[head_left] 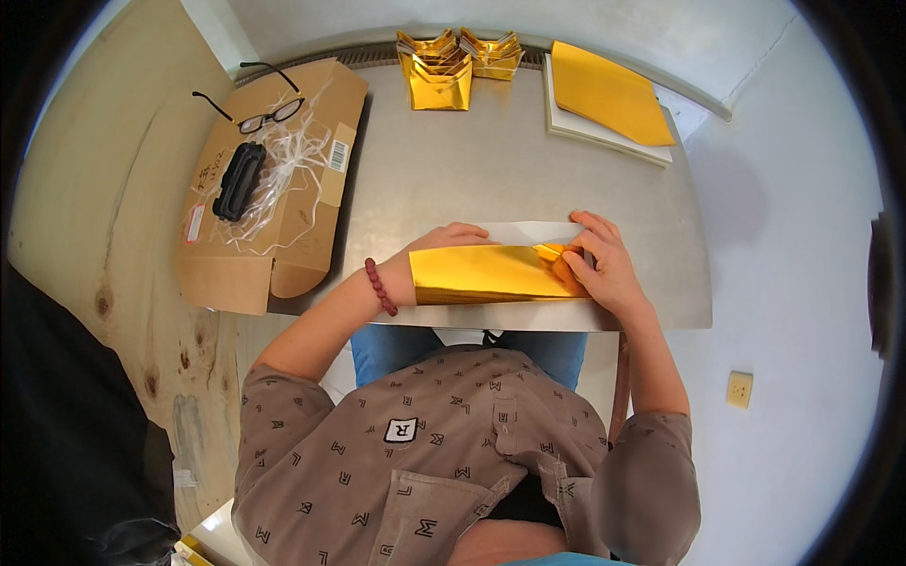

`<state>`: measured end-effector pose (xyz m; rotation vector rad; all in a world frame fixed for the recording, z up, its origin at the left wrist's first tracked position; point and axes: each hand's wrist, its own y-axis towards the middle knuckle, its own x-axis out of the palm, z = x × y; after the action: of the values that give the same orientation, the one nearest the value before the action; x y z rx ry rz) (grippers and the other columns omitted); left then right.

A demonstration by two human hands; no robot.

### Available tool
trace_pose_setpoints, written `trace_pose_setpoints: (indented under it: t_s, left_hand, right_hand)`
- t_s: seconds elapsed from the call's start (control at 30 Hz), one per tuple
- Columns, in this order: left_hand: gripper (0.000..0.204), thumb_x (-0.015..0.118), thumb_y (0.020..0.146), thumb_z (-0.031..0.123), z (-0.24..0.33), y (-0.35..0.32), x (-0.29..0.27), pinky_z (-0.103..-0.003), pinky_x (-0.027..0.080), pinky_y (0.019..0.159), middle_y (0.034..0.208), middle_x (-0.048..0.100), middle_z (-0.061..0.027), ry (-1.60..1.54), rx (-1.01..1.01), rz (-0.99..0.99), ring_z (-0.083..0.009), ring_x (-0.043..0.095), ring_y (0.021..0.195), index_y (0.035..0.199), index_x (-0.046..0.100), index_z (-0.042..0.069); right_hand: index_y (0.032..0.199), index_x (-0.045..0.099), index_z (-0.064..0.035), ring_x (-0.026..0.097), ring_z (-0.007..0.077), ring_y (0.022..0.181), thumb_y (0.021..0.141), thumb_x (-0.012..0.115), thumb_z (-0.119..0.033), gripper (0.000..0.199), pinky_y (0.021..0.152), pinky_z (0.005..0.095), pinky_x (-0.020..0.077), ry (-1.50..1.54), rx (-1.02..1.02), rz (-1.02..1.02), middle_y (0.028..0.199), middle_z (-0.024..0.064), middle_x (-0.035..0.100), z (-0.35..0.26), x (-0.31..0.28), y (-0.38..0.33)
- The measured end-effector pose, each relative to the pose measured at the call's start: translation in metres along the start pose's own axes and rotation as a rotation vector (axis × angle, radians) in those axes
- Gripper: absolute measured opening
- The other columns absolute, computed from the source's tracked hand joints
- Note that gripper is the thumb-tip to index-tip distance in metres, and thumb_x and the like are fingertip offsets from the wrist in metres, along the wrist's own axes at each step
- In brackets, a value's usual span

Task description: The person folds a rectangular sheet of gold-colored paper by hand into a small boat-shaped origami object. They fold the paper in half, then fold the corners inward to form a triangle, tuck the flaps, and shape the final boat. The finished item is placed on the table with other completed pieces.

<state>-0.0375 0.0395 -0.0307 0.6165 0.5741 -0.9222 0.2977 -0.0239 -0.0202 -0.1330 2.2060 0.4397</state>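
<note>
Gold foil sheet (491, 274) lies folded between both hands: left hand (451, 239), mostly hidden behind it, seems to grip its edge; right hand (596, 264) pinches the fold.

The gold sheet (491, 274) under both hands looks like glossy, mirror-bright foil paper with a matt white back; the table (491, 170) beneath it is dull brushed metal, smooth; left of the table lies a matt brown cardboard box (274, 236) holding shiny clear plastic strips (293, 156); the floor there is pale, knotty wood (104, 236).
</note>
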Motion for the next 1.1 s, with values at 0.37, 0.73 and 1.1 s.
trace_pose_setpoints:
  t_s: [0.37, 0.73, 1.1]
  left_hand:
    - [0.030, 0.061, 0.108, 0.014, -0.003, -0.016, -0.049, -0.031, 0.051, 0.104, 0.131, 0.071, -0.0091, -0.252, -0.416, 0.321, -0.0166, 0.065, 0.120, 0.136, 0.068, 0.003]
    - [0.029, 0.062, 0.109, 0.017, 0.031, -0.009, -0.056, -0.029, 0.052, 0.101, 0.128, 0.072, -0.0067, -0.198, -0.373, 0.450, -0.0134, 0.065, 0.115, 0.132, 0.070, 0.003]
    - [0.037, 0.072, 0.099, 0.023, 0.068, 0.016, -0.057, -0.041, 0.055, 0.100, 0.127, 0.072, -0.0175, 0.009, -0.115, 0.415, -0.0344, 0.068, 0.116, 0.131, 0.069, 0.005]
  right_hand:
    - [0.117, 0.069, -0.0033, 0.055, 0.0382, 0.127, 0.088, 0.075, -0.013, 0.031, 0.110, 0.0444, 0.0466, -0.117, -0.055, 0.067, 0.136, 0.0166, 0.064, -0.003, 0.002, 0.001]
    - [0.125, 0.069, -0.0048, 0.057, 0.0360, 0.114, 0.087, 0.076, -0.017, 0.041, 0.102, 0.0436, 0.0492, -0.205, -0.041, 0.013, 0.123, 0.0146, 0.066, -0.006, -0.006, 0.006]
    - [0.109, 0.069, -0.0021, 0.070, 0.0245, 0.095, 0.093, 0.072, -0.006, 0.016, 0.085, 0.0346, 0.0557, 0.248, 0.172, 0.053, 0.102, 0.0104, 0.071, -0.037, -0.018, 0.010]
